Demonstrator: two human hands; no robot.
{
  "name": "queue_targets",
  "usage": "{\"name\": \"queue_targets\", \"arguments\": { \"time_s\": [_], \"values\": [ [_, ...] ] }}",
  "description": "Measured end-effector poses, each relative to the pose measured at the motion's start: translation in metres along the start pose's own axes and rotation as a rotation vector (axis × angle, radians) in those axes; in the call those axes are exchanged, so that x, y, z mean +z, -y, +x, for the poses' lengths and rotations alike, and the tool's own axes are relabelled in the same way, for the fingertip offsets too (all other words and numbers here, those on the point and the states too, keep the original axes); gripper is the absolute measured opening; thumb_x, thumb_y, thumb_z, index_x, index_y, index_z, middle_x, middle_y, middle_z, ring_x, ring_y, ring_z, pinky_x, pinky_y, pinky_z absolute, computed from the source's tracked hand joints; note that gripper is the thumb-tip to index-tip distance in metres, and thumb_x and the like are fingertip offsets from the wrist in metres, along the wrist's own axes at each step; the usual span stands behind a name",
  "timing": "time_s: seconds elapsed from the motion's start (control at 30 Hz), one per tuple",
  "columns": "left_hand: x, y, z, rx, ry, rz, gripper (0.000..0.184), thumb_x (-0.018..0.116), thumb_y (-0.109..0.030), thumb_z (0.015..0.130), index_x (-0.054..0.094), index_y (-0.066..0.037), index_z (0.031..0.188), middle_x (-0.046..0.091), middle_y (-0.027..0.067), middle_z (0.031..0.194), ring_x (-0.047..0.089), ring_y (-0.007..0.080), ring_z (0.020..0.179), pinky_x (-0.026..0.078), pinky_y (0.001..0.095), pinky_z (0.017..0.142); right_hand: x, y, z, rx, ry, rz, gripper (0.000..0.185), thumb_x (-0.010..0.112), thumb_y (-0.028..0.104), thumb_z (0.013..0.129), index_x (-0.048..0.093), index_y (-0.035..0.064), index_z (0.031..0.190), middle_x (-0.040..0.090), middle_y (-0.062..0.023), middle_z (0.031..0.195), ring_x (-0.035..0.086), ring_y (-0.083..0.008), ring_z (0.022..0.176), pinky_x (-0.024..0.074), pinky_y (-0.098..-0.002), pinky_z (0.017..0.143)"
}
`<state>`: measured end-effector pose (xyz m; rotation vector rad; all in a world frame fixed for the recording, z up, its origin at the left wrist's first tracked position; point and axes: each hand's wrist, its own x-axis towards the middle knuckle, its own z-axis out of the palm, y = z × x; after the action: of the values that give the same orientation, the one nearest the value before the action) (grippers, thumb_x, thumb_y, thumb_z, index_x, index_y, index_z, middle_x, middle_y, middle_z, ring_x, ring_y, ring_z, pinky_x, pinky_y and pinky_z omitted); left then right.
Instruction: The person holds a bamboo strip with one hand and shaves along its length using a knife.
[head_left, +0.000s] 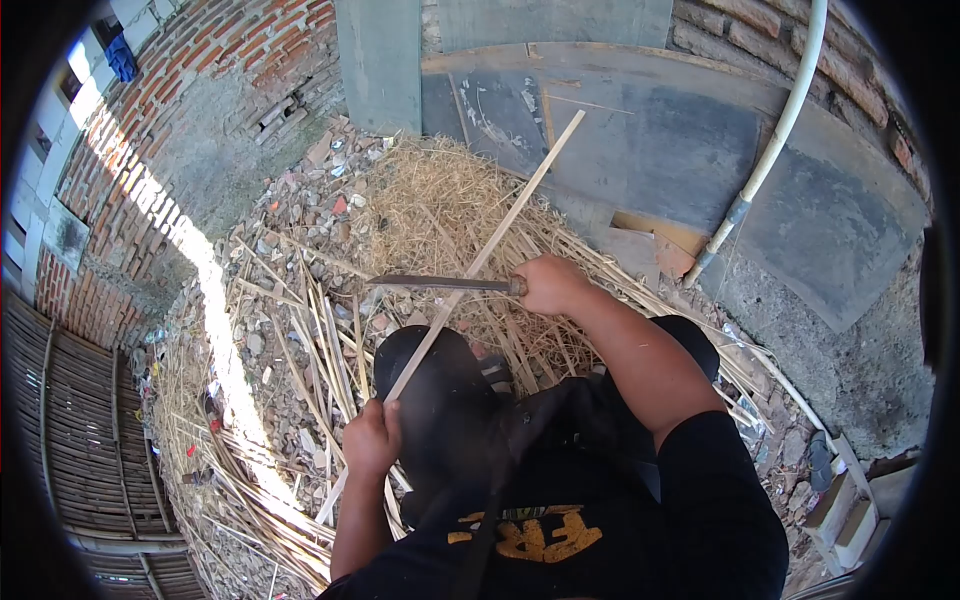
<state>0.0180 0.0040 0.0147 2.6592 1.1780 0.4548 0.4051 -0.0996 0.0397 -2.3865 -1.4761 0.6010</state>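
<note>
My left hand (371, 438) is closed around the lower part of a long pale bamboo strip (500, 232), which slants up and away to the right across my knee. In my right hand (553, 284) is the handle of a long-bladed knife (440, 283). The dark blade points left and crosses the strip a little above my knee; whether it presses into the strip I cannot tell. Under and beyond the blade lies a heap of thin curled shavings (430, 200).
Split bamboo strips (325, 330) lie on the rubble at my left, with a larger bundle (265, 500) nearer me. Grey boards (660, 140) and a white pipe (785, 130) stand against the wall ahead. A brick wall (215, 80) and a slatted bamboo panel (85, 430) are on the left.
</note>
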Motion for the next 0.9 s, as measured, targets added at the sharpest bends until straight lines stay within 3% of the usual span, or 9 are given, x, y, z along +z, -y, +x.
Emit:
{"name": "queue_targets", "arguments": {
  "time_s": [0.1, 0.2, 0.3, 0.33, 0.43, 0.57, 0.77, 0.87, 0.9],
  "values": [
    [-0.001, 0.003, -0.004, 0.003, 0.013, -0.022, 0.037, 0.060, -0.034, 0.104, 0.056, -0.004, 0.082, 0.064, 0.0255, 0.067, 0.065, 0.0496, 0.063, 0.050, 0.0582, 0.058, 0.005, 0.011, -0.006, -0.044, -0.119, 0.109, 0.030, 0.071, 0.023, 0.080, 0.076, 0.0153, 0.109, 0.075, -0.0142, 0.104, 0.072, -0.0365, 0.099, 0.0575, -0.0490, 0.089],
    [0.001, -0.001, -0.004, 0.024, 0.021, -0.023, 0.037, 0.060, -0.034, 0.104, 0.056, -0.004, 0.082, 0.064, 0.0257, 0.066, 0.065, 0.0499, 0.063, 0.050, 0.0582, 0.058, 0.005, 0.030, -0.019, -0.149, -0.097, -0.047, 0.028, 0.071, 0.022, 0.079, 0.075, 0.0136, 0.106, 0.075, -0.0139, 0.103, 0.073, -0.0367, 0.098, 0.0577, -0.0487, 0.088],
    [0.002, -0.003, -0.002, 0.024, 0.005, -0.048, 0.037, 0.060, -0.034, 0.104, 0.056, -0.004, 0.082, 0.063, 0.0260, 0.066, 0.065, 0.0501, 0.063, 0.050, 0.0581, 0.058, 0.000, 0.021, -0.013, -0.077, -0.007, -0.059, 0.027, 0.071, 0.022, 0.079, 0.075, 0.0122, 0.104, 0.075, -0.0137, 0.104, 0.072, -0.0369, 0.098, 0.0576, -0.0490, 0.087],
    [0.001, -0.003, -0.005, 0.017, 0.005, -0.064, 0.037, 0.059, -0.034, 0.105, 0.056, -0.004, 0.082, 0.063, 0.0261, 0.065, 0.064, 0.0501, 0.063, 0.050, 0.0581, 0.058, 0.001, 0.004, -0.004, 0.031, -0.044, 0.116, 0.027, 0.069, 0.019, 0.079, 0.075, 0.0115, 0.105, 0.075, -0.0149, 0.104, 0.073, -0.0367, 0.099, 0.0575, -0.0487, 0.088],
    [-0.010, -0.010, 0.000, -0.003, 0.029, -0.034, 0.038, 0.059, -0.034, 0.105, 0.057, -0.004, 0.082, 0.063, 0.0259, 0.065, 0.064, 0.0501, 0.063, 0.049, 0.0581, 0.058, 0.004, -0.014, 0.007, 0.097, -0.072, 0.055, 0.028, 0.069, 0.019, 0.079, 0.075, 0.0121, 0.106, 0.075, -0.0161, 0.104, 0.073, -0.0368, 0.099, 0.0575, -0.0483, 0.089],
    [-0.010, -0.005, -0.003, -0.031, 0.078, -0.034, 0.039, 0.059, -0.034, 0.105, 0.056, -0.003, 0.081, 0.062, 0.0262, 0.065, 0.064, 0.0505, 0.064, 0.049, 0.0582, 0.059, 0.007, 0.000, 0.002, 0.056, -0.105, 0.208, 0.028, 0.070, 0.019, 0.080, 0.075, 0.0126, 0.107, 0.075, -0.0165, 0.106, 0.072, -0.0366, 0.100, 0.0578, -0.0488, 0.087],
    [0.002, -0.002, 0.002, -0.002, 0.044, -0.098, 0.041, 0.059, -0.035, 0.105, 0.055, -0.003, 0.080, 0.062, 0.0270, 0.065, 0.064, 0.0509, 0.064, 0.049, 0.0581, 0.059, -0.016, 0.030, -0.027, -0.146, 0.006, -0.132, 0.028, 0.070, 0.020, 0.081, 0.074, 0.0116, 0.107, 0.076, -0.0150, 0.104, 0.072, -0.0382, 0.099, 0.0576, -0.0489, 0.085],
    [0.001, -0.002, -0.003, -0.011, 0.029, -0.118, 0.041, 0.060, -0.036, 0.104, 0.055, -0.003, 0.080, 0.062, 0.0266, 0.065, 0.064, 0.0508, 0.064, 0.049, 0.0579, 0.059, -0.002, -0.024, 0.011, 0.091, -0.080, 0.265, 0.030, 0.071, 0.021, 0.081, 0.074, 0.0111, 0.109, 0.075, -0.0163, 0.105, 0.072, -0.0383, 0.100, 0.0575, -0.0488, 0.087],
    [-0.002, -0.004, -0.001, -0.009, 0.031, -0.091, 0.041, 0.060, -0.036, 0.104, 0.055, -0.003, 0.080, 0.062, 0.0265, 0.065, 0.064, 0.0508, 0.064, 0.049, 0.0579, 0.059, -0.001, -0.032, 0.015, 0.112, -0.088, 0.210, 0.031, 0.071, 0.022, 0.081, 0.074, 0.0107, 0.110, 0.075, -0.0168, 0.105, 0.072, -0.0382, 0.100, 0.0575, -0.0487, 0.087]
  ]
}}
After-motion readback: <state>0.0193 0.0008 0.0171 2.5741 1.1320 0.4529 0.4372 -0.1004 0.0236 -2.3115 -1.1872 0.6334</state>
